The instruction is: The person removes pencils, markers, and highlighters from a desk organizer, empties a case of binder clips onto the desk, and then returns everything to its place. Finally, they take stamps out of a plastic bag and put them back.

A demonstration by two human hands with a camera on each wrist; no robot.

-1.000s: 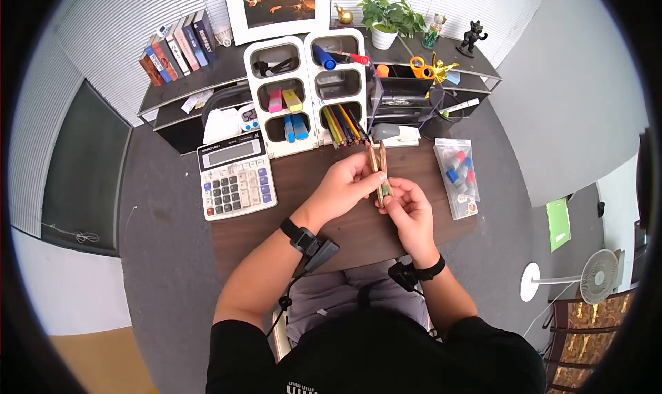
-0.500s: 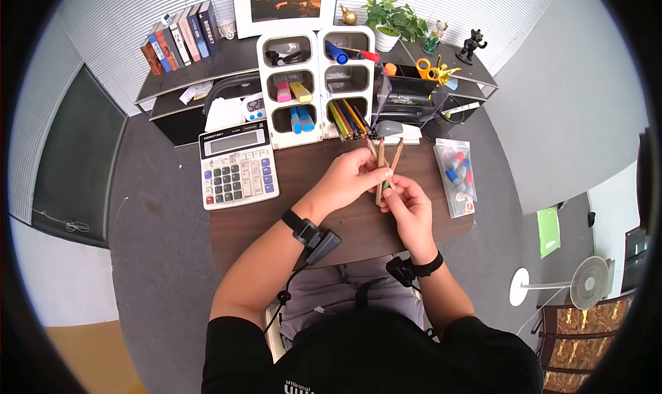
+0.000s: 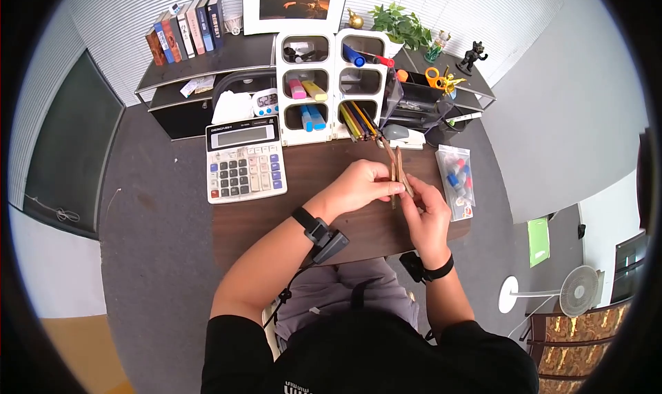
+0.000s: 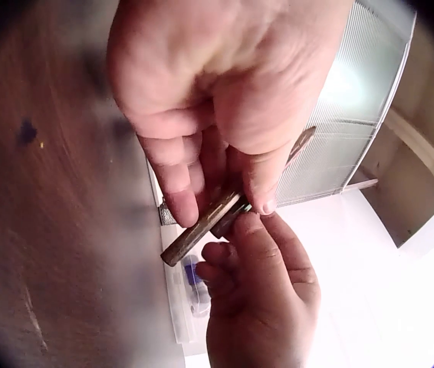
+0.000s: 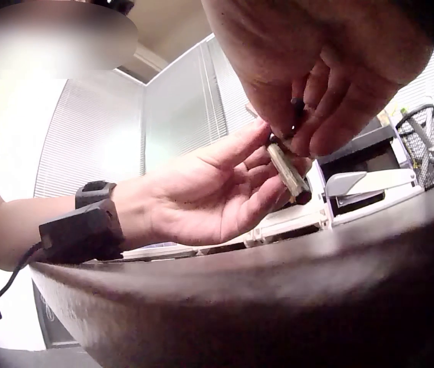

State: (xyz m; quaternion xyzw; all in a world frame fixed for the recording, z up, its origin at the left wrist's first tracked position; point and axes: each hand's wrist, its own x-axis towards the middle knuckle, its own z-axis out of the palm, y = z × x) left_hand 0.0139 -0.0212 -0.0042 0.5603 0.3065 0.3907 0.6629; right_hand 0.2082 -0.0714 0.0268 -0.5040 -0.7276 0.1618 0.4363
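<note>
Above the desk (image 3: 276,214), the left hand (image 3: 358,183) and right hand (image 3: 429,218) both pinch a bundle of pencils (image 3: 398,176). Half a second ago the pencils fanned apart; now they lie gathered side by side, suggesting the bundle is being squared up.

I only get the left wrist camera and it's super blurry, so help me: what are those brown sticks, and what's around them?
Observer: They look like wooden pencils. The head view shows the left hand and the right hand both pinching them above a brown desk.
Operator: What's off to the left?
Observer: A calculator lies on the desk, left of the left hand.
Operator: And behind the hands?
Observer: A white organizer with coloured pencils in its bottom right compartment.
</note>
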